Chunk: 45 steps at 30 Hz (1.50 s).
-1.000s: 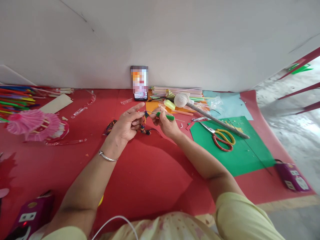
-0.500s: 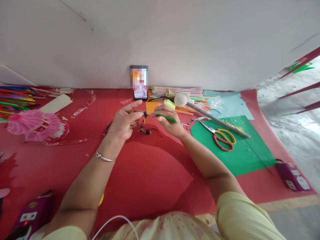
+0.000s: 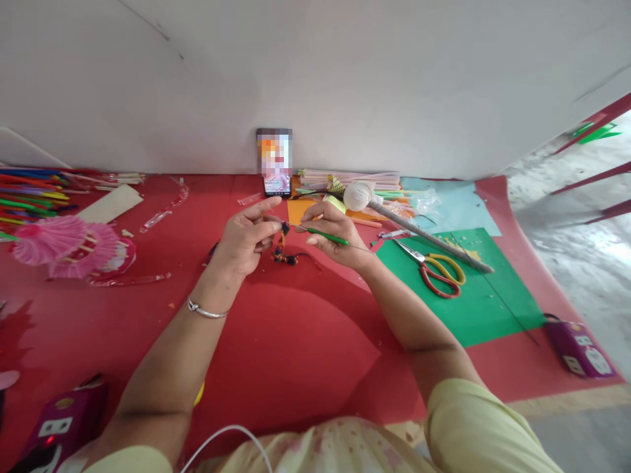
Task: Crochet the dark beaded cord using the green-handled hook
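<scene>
the left hand (image 3: 244, 242) pinches the top of a multicolour thread braid (image 3: 284, 244) between thumb and curled fingers; the braid dangles between both hands. the right hand (image 3: 335, 238) grips a green-handled hook (image 3: 325, 234), tip touching the braid. red-and-yellow scissors (image 3: 438, 269) lie on green paper (image 3: 473, 295) nearby.
</scene>
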{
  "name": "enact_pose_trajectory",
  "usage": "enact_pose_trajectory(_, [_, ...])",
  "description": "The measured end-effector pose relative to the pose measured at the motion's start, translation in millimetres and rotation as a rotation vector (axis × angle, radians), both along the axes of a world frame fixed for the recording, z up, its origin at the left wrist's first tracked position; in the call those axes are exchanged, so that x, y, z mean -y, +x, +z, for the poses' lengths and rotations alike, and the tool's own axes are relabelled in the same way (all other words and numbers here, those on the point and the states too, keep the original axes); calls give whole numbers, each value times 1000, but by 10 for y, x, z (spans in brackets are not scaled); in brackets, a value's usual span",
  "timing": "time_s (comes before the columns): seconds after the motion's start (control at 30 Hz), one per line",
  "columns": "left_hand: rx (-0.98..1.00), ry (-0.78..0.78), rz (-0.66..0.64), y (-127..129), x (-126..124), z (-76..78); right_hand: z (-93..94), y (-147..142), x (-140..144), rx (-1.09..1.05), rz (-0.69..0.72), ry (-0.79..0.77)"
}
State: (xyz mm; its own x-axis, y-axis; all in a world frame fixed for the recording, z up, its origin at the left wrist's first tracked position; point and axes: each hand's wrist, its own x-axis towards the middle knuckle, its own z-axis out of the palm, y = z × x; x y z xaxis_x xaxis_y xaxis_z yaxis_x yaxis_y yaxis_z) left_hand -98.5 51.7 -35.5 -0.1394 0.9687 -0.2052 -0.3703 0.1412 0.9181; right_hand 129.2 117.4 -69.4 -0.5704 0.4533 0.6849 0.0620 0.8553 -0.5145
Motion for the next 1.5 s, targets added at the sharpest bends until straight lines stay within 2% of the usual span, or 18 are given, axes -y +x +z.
enact_pose_trajectory(0.1, [-6, -16, -5, 11, 1, 0, 21, 5, 11, -10, 13, -34])
enact_pose_trajectory(0.43, [-3, -12, -1, 77, 8, 16, -2, -46, 37, -100, 20, 55])
enact_pose_trajectory(0.67, [98, -63, -70, 68, 18, 11, -103, -40, 43, 24, -71, -37])
enact_pose_trajectory(0.83, [72, -73, -86, 43, 24, 45, -9, 16, -21, -2, -11, 191])
enact_pose_trajectory(0.93, [42, -72, -75, 40, 21, 57, 86, 50, -24, 59, -6, 231])
enact_pose_trajectory(1.03, [4, -53, -70, 34, 15, 39, 159, 69, -4, 109, 21, 152])
enact_pose_trajectory(1.13, [-31, -26, -90, 18, 9, 1, 221, 77, 36, 100, 101, 7])
enact_pose_trajectory(1.33, [-9, -35, -239, -10, 8, -29, 333, 112, 123, 69, 246, -276])
enact_pose_trajectory(1.5, [52, -53, -301, -63, 6, -23, 406, 178, 132, 65, 273, -439])
